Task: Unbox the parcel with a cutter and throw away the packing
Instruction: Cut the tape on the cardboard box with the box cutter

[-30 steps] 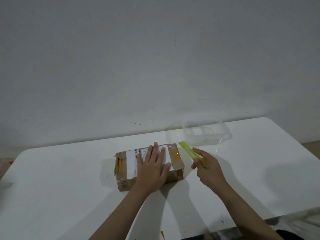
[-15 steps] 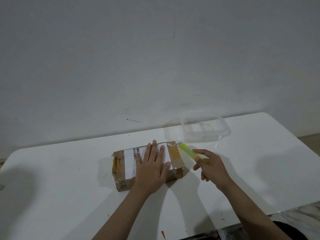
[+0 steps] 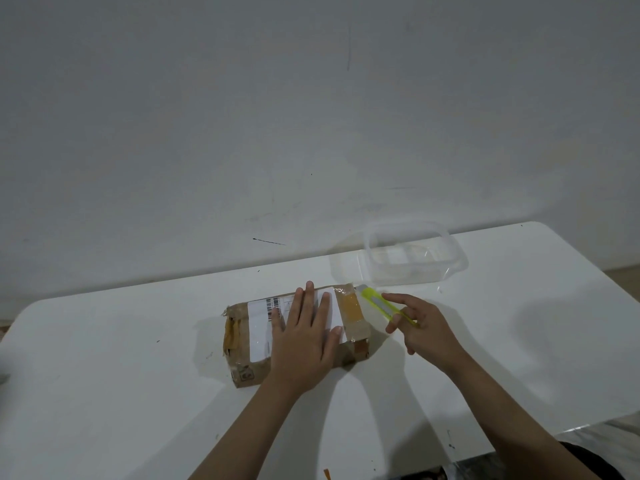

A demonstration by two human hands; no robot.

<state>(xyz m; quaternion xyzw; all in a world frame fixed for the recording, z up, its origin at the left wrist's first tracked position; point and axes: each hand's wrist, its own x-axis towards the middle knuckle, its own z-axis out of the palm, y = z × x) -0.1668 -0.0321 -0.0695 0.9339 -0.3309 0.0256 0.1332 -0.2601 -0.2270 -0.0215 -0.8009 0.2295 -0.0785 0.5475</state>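
Observation:
A brown cardboard parcel [image 3: 242, 341] with a white shipping label and tape lies on the white table [image 3: 104, 375]. My left hand [image 3: 304, 337] presses flat on its top, fingers straight. My right hand [image 3: 422, 327] grips a yellow-green cutter [image 3: 377, 301] just right of the parcel. The cutter's tip points at the parcel's far right corner, at the tape there. I cannot make out whether the blade is out.
A clear plastic container [image 3: 412, 252] stands behind the cutter, near the table's back edge and the grey wall. The table's right edge falls away at the lower right, where the floor shows.
My right hand has brought the cutter lower and closer to the parcel's far right corner. My left hand stays flat on the parcel.

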